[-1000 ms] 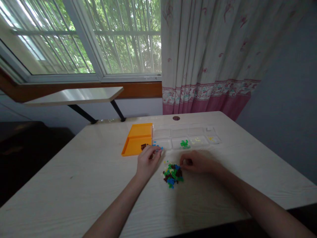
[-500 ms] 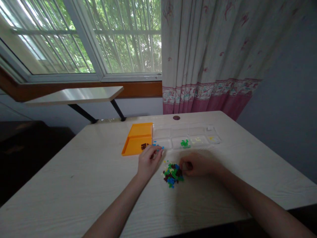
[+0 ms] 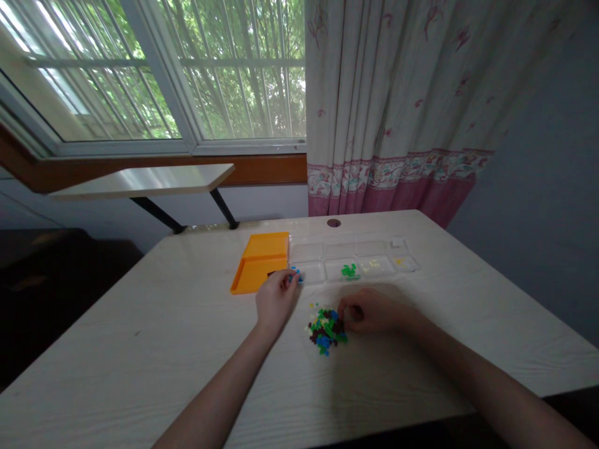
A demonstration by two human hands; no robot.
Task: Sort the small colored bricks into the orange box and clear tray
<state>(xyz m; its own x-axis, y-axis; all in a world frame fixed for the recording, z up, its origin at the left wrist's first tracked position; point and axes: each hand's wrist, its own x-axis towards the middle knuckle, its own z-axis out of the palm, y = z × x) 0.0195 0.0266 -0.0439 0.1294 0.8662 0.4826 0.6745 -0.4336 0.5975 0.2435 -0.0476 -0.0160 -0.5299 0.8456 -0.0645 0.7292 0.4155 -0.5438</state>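
Note:
My left hand (image 3: pixel 274 299) is over the near left compartment of a clear divided tray (image 3: pixel 314 272). Its thumb and fingertips are pinched on a small blue plastic piece (image 3: pixel 300 278), beside other blue pieces (image 3: pixel 294 270) in that compartment. My right hand (image 3: pixel 374 310) curls at the right edge of a mixed pile of small plastic pieces (image 3: pixel 325 329), coloured brown, green, blue and yellow. The right fingertips are closed against the pile, and what they hold is too small to make out.
An open orange box (image 3: pixel 257 275) stands left of the tray; my left hand hides most of its brown pieces. Green pieces (image 3: pixel 349 270) and pale yellow pieces (image 3: pixel 373 267) lie in other compartments. A raised white shelf (image 3: pixel 154 179) stands at the back left.
My left hand has moved slightly left with the blue piece, from the compartment's front edge to the blue pieces, covering more of the brown ones. My right hand has stayed at the pile.

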